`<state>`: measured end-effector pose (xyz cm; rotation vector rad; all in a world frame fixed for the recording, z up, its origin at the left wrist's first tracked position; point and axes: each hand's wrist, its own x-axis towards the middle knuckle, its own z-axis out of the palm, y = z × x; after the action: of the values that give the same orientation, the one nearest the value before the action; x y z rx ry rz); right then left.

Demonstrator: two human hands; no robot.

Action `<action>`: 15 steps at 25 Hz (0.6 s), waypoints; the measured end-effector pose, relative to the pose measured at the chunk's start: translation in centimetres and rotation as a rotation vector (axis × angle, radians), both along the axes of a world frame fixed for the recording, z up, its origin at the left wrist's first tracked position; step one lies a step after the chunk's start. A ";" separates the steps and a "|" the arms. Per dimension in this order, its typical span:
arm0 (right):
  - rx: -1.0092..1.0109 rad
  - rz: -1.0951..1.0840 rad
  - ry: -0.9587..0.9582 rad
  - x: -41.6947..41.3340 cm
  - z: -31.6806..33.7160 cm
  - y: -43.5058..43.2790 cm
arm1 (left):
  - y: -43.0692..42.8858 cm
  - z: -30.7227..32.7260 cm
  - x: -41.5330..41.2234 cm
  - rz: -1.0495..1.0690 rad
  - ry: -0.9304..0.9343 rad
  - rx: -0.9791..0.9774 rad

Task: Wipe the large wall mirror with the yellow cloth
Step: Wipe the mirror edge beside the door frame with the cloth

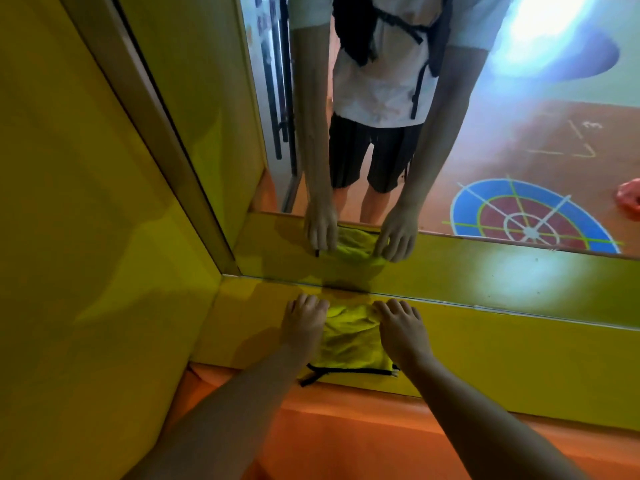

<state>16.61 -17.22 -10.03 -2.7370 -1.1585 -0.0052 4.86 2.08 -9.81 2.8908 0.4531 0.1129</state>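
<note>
Yellow cloth point(349, 341) lies on padded ledge point(519, 358) under mirror point(502, 140), pinched by left hand point(304, 323) and right hand point(403, 329).

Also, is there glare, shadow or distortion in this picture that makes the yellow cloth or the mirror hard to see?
Head view: white glare washes out the wall mirror at top right; the wide lens slants straight edges; soft shadows mottle the yellow wall padding at left; the yellow cloth is dim but readable.

Yellow cloth point(349, 344) with black edging; yellow ledge point(519, 358); orange floor point(346, 438).
</note>
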 end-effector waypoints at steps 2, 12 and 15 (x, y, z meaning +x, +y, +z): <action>0.056 0.009 0.018 -1.0 2.8 0.3 | 0.9 2.1 -2.3 -0.032 -0.096 -0.016; 0.365 0.315 -0.285 -5.3 31.0 3.5 | 4.4 30.3 -8.9 0.137 -0.476 0.086; 0.450 0.353 -0.436 -6.2 41.3 4.3 | 4.3 40.5 -9.6 0.211 -0.643 0.018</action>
<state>10.44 -12.89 31.22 -2.1619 -1.5102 -0.7508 -4.74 6.36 30.71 2.6020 0.6156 1.0364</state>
